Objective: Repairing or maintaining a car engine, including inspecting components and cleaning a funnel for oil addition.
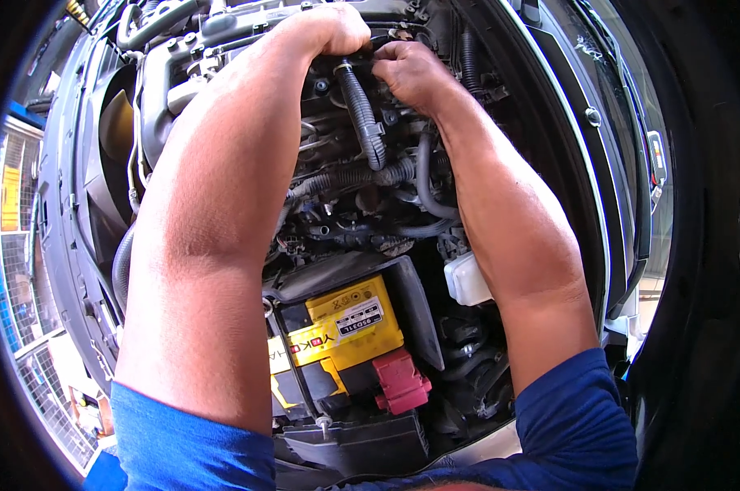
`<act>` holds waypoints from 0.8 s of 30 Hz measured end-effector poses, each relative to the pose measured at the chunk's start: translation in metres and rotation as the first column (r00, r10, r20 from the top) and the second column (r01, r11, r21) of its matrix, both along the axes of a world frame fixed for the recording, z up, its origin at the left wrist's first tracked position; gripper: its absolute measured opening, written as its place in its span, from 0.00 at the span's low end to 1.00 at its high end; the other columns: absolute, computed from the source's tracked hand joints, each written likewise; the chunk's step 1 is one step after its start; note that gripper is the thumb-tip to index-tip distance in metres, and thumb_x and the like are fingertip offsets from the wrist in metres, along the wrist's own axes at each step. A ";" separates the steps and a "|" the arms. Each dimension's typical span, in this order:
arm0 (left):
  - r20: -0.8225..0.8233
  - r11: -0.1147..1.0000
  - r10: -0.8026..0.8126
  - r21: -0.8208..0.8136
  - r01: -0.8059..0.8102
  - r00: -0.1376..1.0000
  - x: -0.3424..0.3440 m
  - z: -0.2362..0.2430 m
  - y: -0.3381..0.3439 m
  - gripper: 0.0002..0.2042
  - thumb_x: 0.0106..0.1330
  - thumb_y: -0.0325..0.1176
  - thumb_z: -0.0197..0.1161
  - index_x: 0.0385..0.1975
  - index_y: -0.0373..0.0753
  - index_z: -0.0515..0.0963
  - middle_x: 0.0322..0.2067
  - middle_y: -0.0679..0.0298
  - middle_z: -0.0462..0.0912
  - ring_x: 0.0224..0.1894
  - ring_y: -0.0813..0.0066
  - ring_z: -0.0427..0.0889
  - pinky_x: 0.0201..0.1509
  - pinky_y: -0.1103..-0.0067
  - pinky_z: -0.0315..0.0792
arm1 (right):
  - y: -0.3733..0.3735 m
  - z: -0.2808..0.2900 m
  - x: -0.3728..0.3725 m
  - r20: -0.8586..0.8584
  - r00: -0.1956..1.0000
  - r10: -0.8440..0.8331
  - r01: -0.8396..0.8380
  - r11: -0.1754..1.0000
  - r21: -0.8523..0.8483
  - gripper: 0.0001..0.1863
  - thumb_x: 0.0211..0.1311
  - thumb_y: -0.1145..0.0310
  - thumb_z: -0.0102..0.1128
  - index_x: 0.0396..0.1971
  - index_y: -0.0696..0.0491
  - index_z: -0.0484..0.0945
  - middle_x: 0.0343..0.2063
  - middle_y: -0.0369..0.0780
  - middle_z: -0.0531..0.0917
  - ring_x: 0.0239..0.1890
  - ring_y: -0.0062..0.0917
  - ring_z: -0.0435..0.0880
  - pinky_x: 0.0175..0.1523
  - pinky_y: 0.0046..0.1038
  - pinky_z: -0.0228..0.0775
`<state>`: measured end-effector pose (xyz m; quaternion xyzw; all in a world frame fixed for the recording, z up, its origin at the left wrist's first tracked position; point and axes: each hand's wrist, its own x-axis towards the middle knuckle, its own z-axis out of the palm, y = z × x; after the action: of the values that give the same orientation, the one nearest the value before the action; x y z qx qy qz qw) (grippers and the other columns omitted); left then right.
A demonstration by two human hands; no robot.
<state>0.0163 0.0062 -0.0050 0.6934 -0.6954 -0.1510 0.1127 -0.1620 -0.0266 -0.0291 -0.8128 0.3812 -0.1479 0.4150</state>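
Note:
Both my arms reach over an open engine bay to the far side of the engine (222, 26). My left hand (343, 29) is closed, its fingers curled down out of sight by a dark fitting. Just right of it, my right hand (412, 75) is closed too, with thumb and forefinger bent together toward the same spot. What either hand grips is hidden. Between and below them hangs a black corrugated conduit (360, 113), its upper end close under my left hand. A bent black rubber hose (425, 173) runs below my right hand.
A yellow battery (355, 319) with a red terminal cover (402, 381) and a metal hold-down rod (290, 348) sits between my forearms. Beside my right forearm is a white plastic reservoir (466, 279). The bay's rim (562, 106) curves along the right.

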 end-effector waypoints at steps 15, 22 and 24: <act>-0.519 0.983 0.125 -0.051 -0.176 0.846 0.000 -0.008 0.019 0.18 0.47 0.35 0.66 0.39 0.37 0.85 0.33 0.59 0.86 0.35 0.70 0.82 0.44 0.76 0.74 | -0.008 0.019 0.009 -0.028 0.999 0.016 -0.012 0.991 0.136 0.12 0.60 0.71 0.58 0.42 0.58 0.81 0.25 0.32 0.78 0.25 0.16 0.72 0.31 0.21 0.66; -0.427 0.987 0.109 -0.064 -0.150 0.898 -0.010 0.012 0.033 0.20 0.45 0.33 0.67 0.41 0.36 0.84 0.33 0.59 0.86 0.35 0.70 0.82 0.46 0.76 0.74 | -0.007 0.041 0.019 -0.156 0.988 0.005 0.035 0.967 0.253 0.09 0.59 0.70 0.56 0.36 0.54 0.82 0.26 0.33 0.78 0.26 0.17 0.74 0.30 0.21 0.69; -0.438 0.991 0.092 -0.048 -0.125 0.894 -0.009 0.014 0.036 0.19 0.45 0.32 0.68 0.41 0.35 0.84 0.34 0.59 0.86 0.35 0.70 0.82 0.47 0.76 0.75 | -0.007 0.046 0.020 -0.180 0.983 0.035 0.016 0.961 0.275 0.09 0.58 0.70 0.56 0.36 0.53 0.82 0.26 0.33 0.79 0.27 0.17 0.75 0.31 0.21 0.70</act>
<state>0.0075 0.0424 0.0087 0.6751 -0.6182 -0.2694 0.2991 -0.1424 -0.0338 0.0165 -0.7593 0.4305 -0.0163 0.4878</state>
